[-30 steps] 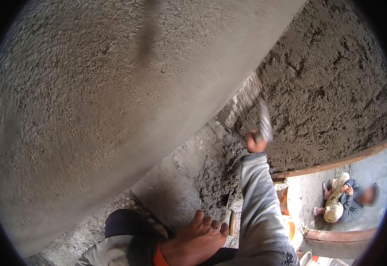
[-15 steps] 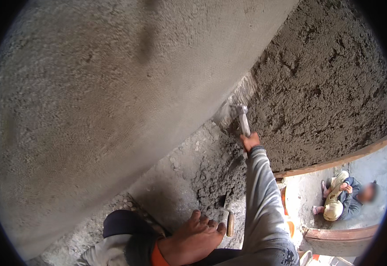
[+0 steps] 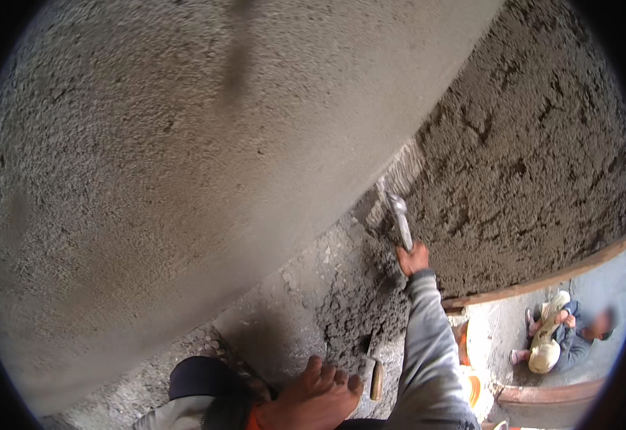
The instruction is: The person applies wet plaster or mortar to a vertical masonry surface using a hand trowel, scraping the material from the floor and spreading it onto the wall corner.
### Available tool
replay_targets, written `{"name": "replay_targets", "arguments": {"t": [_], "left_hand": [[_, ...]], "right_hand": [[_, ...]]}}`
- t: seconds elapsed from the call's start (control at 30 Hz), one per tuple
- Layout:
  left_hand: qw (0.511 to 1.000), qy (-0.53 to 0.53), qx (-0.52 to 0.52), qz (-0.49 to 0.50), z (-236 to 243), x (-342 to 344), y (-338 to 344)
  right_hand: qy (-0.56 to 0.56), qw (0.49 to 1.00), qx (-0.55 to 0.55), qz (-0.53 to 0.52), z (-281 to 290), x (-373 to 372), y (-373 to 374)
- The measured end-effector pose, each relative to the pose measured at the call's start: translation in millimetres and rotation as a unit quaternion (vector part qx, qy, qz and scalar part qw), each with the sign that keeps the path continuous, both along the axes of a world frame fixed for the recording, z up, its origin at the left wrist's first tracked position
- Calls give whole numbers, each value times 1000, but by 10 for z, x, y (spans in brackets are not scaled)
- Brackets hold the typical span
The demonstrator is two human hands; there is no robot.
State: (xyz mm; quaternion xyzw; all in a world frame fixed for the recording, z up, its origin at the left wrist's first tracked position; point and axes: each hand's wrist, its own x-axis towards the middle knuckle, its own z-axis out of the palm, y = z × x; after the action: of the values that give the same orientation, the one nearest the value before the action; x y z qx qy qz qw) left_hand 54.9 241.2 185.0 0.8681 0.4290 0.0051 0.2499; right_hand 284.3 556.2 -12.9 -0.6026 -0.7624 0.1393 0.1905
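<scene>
My right hand (image 3: 413, 258) is closed round a pale hammer-like metal tool (image 3: 400, 211), its head at the scraped, light strip (image 3: 407, 168) where a smooth grey curved surface (image 3: 220, 179) meets rough wet mortar (image 3: 521, 150). My left hand (image 3: 316, 394) hangs low at the bottom, fingers bent and slightly apart, nothing visible in them. Just right of it lies a trowel with a wooden handle (image 3: 376, 380), beside loose mortar (image 3: 352, 315). A dark-clothed knee (image 3: 202, 376) shows left of that hand.
A wooden board (image 3: 571, 272) edges the mortar. Beyond it a person (image 3: 564, 337) in sandals sits on a pale floor, above a curved reddish band (image 3: 549, 394). Orange objects (image 3: 470, 387) lie partly behind my right arm. Rubble (image 3: 141, 387) is at lower left.
The tool in my right hand has swung from a blurred position farther right to the scraped strip. The whole view has shifted slightly downward. My left hand stays in place beside the trowel.
</scene>
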Motion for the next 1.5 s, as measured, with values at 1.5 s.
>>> {"name": "replay_targets", "arguments": {"t": [1.5], "left_hand": [[992,-101,-68,-43,-153,163,288]], "right_hand": [[306,871,-367,-115,-1137,-1322,-2631]]}}
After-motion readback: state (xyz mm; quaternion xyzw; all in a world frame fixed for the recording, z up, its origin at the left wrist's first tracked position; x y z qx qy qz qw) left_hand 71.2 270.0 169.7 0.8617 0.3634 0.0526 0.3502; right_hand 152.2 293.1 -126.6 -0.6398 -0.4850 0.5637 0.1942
